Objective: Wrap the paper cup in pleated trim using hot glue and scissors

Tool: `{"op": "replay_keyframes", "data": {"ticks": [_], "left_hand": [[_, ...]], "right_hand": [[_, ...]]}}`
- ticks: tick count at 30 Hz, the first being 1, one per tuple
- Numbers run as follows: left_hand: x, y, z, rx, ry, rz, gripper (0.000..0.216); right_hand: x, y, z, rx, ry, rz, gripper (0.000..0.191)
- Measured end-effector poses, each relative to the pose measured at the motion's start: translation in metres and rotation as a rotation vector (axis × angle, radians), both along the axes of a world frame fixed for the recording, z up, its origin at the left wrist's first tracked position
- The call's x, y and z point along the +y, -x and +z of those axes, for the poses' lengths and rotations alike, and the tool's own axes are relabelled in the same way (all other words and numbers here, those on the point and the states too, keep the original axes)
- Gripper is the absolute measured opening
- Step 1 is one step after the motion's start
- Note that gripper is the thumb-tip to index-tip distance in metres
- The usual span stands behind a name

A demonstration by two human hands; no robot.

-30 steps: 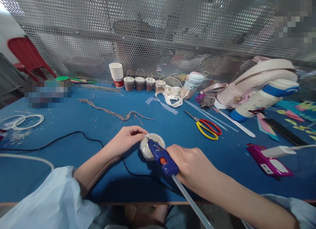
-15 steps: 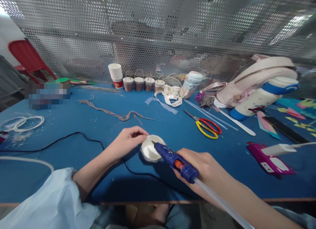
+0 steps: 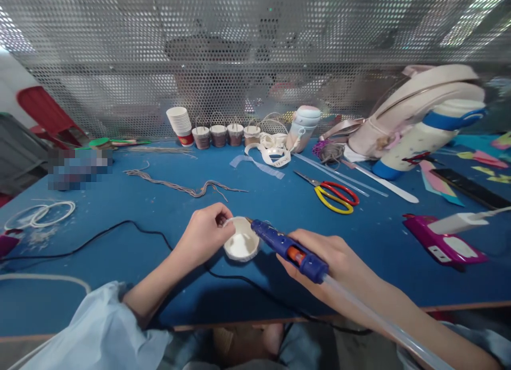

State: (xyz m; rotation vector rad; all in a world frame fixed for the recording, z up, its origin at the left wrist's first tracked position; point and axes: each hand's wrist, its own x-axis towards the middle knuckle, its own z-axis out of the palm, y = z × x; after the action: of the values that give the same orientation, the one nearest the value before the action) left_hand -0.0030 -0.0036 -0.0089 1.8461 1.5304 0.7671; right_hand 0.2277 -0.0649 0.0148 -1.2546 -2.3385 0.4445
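A left hand (image 3: pixel 203 232) pinched the cup (image 3: pixel 241 246) rim; the right hand (image 3: pixel 325 261) gripped a glue gun (image 3: pixel 285 248), nozzle touching the cup's right edge.

Cup (image 3: pixel 241 246) near the front of the desk (image 3: pixel 279 199), a hand each side
Left hand (image 3: pixel 203 234) grips its left rim; glue gun (image 3: pixel 285 247), in the right hand (image 3: pixel 331 258), meets its right rim; scissors (image 3: pixel 333 194) lie behind, to the right; stacked cups (image 3: pixel 179 124) stand at the far edge.
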Motion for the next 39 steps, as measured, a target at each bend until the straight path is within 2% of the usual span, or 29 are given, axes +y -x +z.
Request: {"op": "replay_keyframes", "data": {"ticks": [8, 15, 18, 25, 30, 36, 39], "left_hand": [[-0.005, -0.001, 0.002, 0.089, -0.044, 0.003, 0.009], [-0.008, 0.004, 0.006, 0.021, 0.076, -0.088, 0.018], [-0.007, 0.004, 0.006, -0.005, 0.1, -0.104, 0.015], [0.001, 0.001, 0.0, 0.046, 0.028, -0.021, 0.002], [0.005, 0.0, 0.0, 0.11, 0.036, -0.004, 0.006], [0.016, 0.002, -0.002, 0.002, 0.123, -0.059, 0.017], [0.018, 0.001, -0.005, -0.099, 0.131, -0.106, 0.026]], "right_hand": [[0.003, 0.003, 0.001, 0.044, 0.055, -0.013, 0.009], [0.005, 0.0, -0.001, 0.105, 0.063, -0.018, 0.009], [0.004, -0.001, 0.0, 0.149, 0.061, -0.003, 0.011], [0.005, -0.001, -0.003, 0.157, -0.001, 0.006, 0.011], [0.005, 0.001, -0.001, 0.157, 0.006, -0.026, 0.005], [0.005, 0.005, 0.007, 0.164, -0.04, -0.041, 0.001], [0.006, 0.005, 0.013, 0.202, -0.034, -0.055, 0.008]]}}
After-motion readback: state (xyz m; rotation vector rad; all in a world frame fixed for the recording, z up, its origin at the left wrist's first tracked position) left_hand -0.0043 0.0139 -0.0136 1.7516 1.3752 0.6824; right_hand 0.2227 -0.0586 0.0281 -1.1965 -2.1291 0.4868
